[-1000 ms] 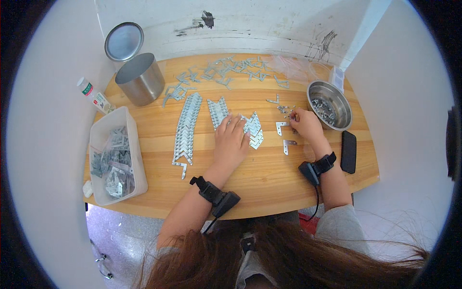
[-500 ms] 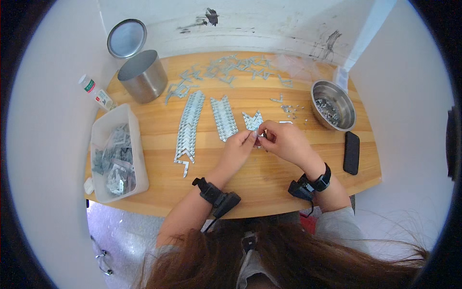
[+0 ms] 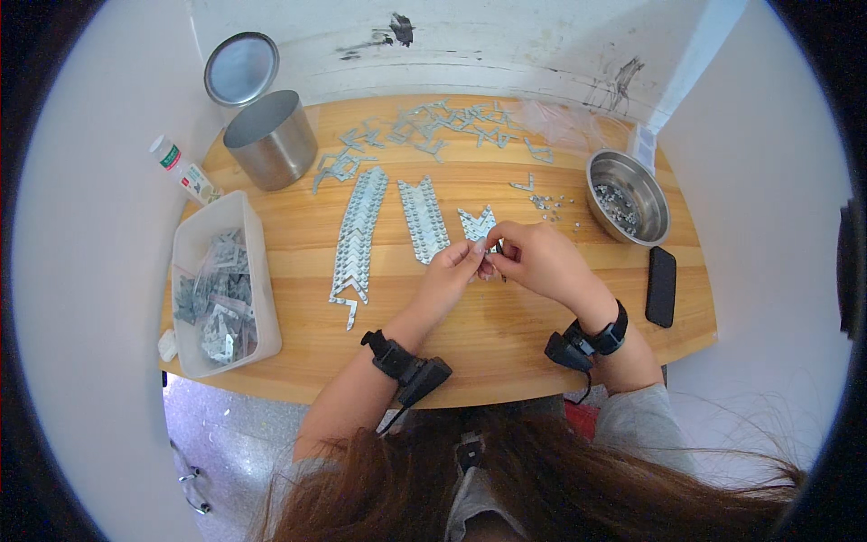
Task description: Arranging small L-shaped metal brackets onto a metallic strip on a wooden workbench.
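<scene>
Over the middle of the table my left hand (image 3: 454, 269) and my right hand (image 3: 540, 264) meet, fingertips together in a pinch. Whatever small part they hold is mostly hidden by the fingers; only a dark sliver shows. Right behind them lies a short nested row of grey metal L-shaped brackets (image 3: 476, 222), its near end covered by my hands. A longer row of brackets (image 3: 424, 217) sits to the left of it, and farther left runs the longest row (image 3: 359, 230), with one loose bracket (image 3: 350, 313) at its near end.
Many loose brackets (image 3: 424, 122) are scattered at the back. Small metal pieces (image 3: 545, 204) lie near a steel bowl (image 3: 659, 217) on the right, beside a black phone (image 3: 660, 287). A plastic bin (image 3: 269, 316), a steel canister (image 3: 275, 144) and a white bottle (image 3: 185, 172) stand on the left.
My hands stay joined at nearly the same spot, and the right fingers have shifted slightly. A bracket edge seen beside the right hand earlier no longer shows.
</scene>
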Available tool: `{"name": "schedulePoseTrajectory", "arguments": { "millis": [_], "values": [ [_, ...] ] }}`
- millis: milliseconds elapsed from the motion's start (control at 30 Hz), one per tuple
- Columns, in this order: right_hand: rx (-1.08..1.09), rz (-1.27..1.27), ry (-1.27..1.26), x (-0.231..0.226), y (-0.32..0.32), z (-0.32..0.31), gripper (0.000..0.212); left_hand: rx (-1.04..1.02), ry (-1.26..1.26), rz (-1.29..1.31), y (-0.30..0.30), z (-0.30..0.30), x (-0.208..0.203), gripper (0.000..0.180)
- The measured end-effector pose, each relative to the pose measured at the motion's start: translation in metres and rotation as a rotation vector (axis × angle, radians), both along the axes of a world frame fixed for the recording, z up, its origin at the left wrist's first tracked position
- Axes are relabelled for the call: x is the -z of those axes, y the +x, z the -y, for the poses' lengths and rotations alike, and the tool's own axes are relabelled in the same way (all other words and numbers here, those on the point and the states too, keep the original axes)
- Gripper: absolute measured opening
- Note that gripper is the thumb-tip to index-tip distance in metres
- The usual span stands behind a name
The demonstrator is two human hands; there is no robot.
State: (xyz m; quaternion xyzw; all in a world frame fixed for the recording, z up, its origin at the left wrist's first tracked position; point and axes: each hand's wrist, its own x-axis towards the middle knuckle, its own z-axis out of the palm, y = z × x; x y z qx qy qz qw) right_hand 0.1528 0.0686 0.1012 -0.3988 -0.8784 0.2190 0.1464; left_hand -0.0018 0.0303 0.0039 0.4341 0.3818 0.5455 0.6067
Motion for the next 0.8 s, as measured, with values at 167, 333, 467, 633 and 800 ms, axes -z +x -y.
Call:
{"name": "schedulePoseTrajectory", "arguments": {
  "millis": [167, 333, 467, 633, 800],
  "values": [
    [0.021, -0.061, 0.004, 0.001, 0.002, 0.001, 0.017, -0.016, -0.083, 0.133, 0.001, -0.001, -0.001, 0.026],
    [0.009, -0.083, -0.016, -0.001, 0.004, 0.002, 0.016, 0.008, -0.057, 0.133, 0.0, -0.001, 0.0, 0.021],
    [0.028, -0.093, -0.027, -0.001, 0.004, 0.003, 0.016, -0.005, -0.061, 0.125, 0.001, 0.0, -0.001, 0.019],
    [0.035, -0.093, 0.034, 0.003, 0.002, 0.005, 0.019, -0.134, -0.01, 0.009, 0.007, 0.001, -0.004, 0.021],
    [0.118, -0.342, 0.048, 0.009, -0.005, 0.007, 0.024, -0.262, 0.03, -0.025, 0.002, -0.003, 0.002, 0.023]
  ]
}}
